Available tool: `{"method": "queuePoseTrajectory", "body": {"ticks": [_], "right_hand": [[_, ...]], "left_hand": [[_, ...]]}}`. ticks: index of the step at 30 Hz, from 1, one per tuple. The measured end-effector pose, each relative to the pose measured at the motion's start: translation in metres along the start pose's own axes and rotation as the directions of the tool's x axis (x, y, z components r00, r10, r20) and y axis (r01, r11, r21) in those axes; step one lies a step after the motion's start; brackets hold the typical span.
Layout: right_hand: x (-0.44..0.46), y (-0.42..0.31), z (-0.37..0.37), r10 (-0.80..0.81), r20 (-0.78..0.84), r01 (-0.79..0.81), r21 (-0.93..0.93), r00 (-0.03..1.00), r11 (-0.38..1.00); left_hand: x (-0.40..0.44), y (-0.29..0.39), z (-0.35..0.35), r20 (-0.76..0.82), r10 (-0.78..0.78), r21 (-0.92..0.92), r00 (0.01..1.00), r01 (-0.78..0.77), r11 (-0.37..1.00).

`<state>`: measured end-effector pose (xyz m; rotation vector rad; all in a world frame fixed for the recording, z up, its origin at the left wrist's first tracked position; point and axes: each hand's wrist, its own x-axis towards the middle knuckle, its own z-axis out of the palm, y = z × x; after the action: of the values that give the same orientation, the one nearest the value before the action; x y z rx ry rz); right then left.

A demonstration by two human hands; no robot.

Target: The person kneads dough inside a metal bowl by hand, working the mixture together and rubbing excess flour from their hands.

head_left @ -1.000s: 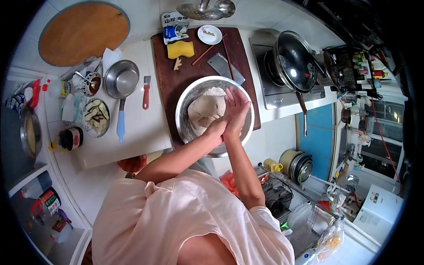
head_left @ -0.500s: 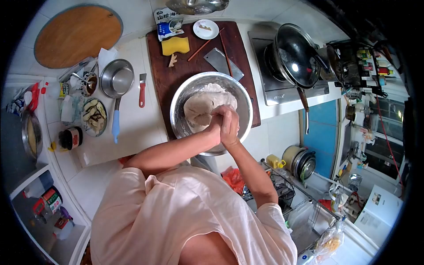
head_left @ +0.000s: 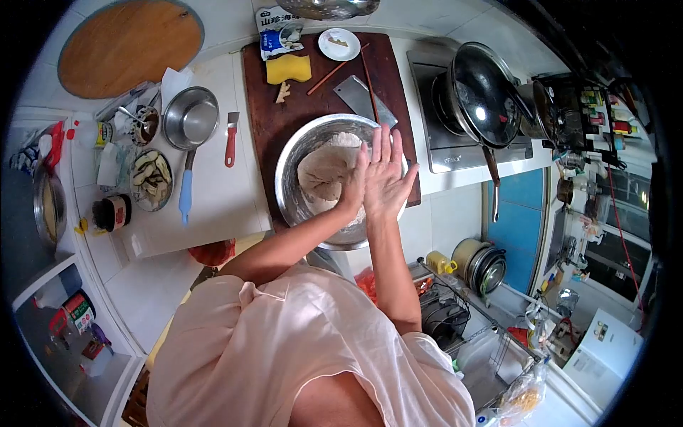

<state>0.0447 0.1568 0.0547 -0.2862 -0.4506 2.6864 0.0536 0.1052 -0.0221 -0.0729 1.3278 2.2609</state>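
Note:
A pale lump of dough (head_left: 320,174) sits with loose white flour in a large metal bowl (head_left: 287,171). Over the right side of the bowl, my right hand (head_left: 385,174) is palm up with fingers stretched out and thumb apart. Edge-on against its palm side lies my left hand (head_left: 353,181), fingers straight and nothing visible in it. Neither hand grips the dough, and part of the bowl is hidden behind them. Beyond the rim rests a cleaver (head_left: 352,96) on the dark wooden board (head_left: 267,121).
Chopsticks (head_left: 328,77), a yellow sponge (head_left: 288,70), ginger (head_left: 283,92) and a white plate (head_left: 348,51) lie on the board. To the right, a wok (head_left: 484,92) stands on the stove (head_left: 441,160). Leftward are a saucepan (head_left: 191,117) and red-handled scraper (head_left: 230,146).
My hands have gone from clasped together over the dough to opened out, the right turning palm up and moving right. The dough looks much the same.

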Motion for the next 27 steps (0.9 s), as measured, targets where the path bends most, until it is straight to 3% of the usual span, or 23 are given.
{"method": "queuePoseTrajectory", "body": {"ticks": [1, 3, 6, 7, 10, 13, 17, 19, 20, 22, 23, 25, 27], "right_hand": [[0.006, -0.002, -0.008, -0.004, 0.011, 0.003, 0.054, 1.000, 0.999], [0.016, -0.002, -0.026, 0.033, -0.005, -0.032, 0.112, 0.999, 0.993], [0.017, -0.002, -0.040, 0.055, -0.012, -0.053, 0.138, 0.998, 0.989], [0.014, -0.001, -0.035, 0.060, -0.011, -0.058, 0.128, 0.998, 0.990], [0.010, 0.003, -0.030, 0.038, -0.012, -0.038, 0.015, 0.999, 0.999], [0.005, -0.001, -0.025, -0.008, -0.036, 0.003, -0.142, 0.999, 0.990], [-0.007, -0.001, -0.011, -0.162, -0.124, 0.101, -0.396, 0.979, 0.913], [-0.013, 0.003, -0.011, -0.165, -0.125, 0.101, -0.407, 0.978, 0.908], [-0.015, 0.002, -0.011, -0.170, -0.125, 0.104, -0.415, 0.977, 0.904], [-0.012, -0.001, -0.016, -0.111, -0.133, 0.096, -0.115, 0.985, 0.989], [-0.012, -0.003, -0.015, -0.083, -0.118, 0.084, 0.006, 0.990, 0.996], [-0.007, -0.010, -0.021, -0.043, -0.075, 0.061, 0.260, 0.996, 0.964], [-0.005, -0.014, -0.022, -0.026, -0.137, 0.065, 0.290, 0.990, 0.955]], "left_hand": [[-0.008, -0.004, 0.000, 0.035, 0.105, 0.180, 0.994, -0.110, 0.977], [-0.026, -0.003, -0.003, 0.085, -0.025, 0.267, 0.996, 0.001, 0.964], [-0.042, 0.034, -0.007, 0.189, -0.412, -0.087, 0.892, 0.433, 0.897], [-0.041, 0.031, -0.011, 0.206, -0.389, -0.222, 0.898, 0.430, 0.875], [-0.043, 0.024, -0.018, 0.160, -0.395, -0.086, 0.905, 0.412, 0.907], [-0.048, 0.023, -0.012, 0.097, -0.413, -0.103, 0.905, 0.422, 0.901], [-0.042, 0.026, -0.008, 0.064, -0.428, 0.001, 0.901, 0.429, 0.903], [-0.035, 0.027, -0.002, 0.025, -0.346, 0.003, 0.938, 0.346, 0.938], [-0.034, 0.030, -0.003, 0.054, -0.397, 0.041, 0.916, 0.396, 0.918], [-0.031, 0.041, -0.008, 0.103, -0.490, 0.123, 0.865, 0.478, 0.870], [-0.035, 0.049, -0.006, 0.135, -0.461, 0.080, 0.877, 0.454, 0.888], [-0.052, 0.034, -0.004, 0.184, -0.257, 0.114, 0.949, 0.239, 0.964], [-0.067, 0.033, 0.000, 0.259, -0.051, 0.162, 0.965, 0.009, 0.987]]}}
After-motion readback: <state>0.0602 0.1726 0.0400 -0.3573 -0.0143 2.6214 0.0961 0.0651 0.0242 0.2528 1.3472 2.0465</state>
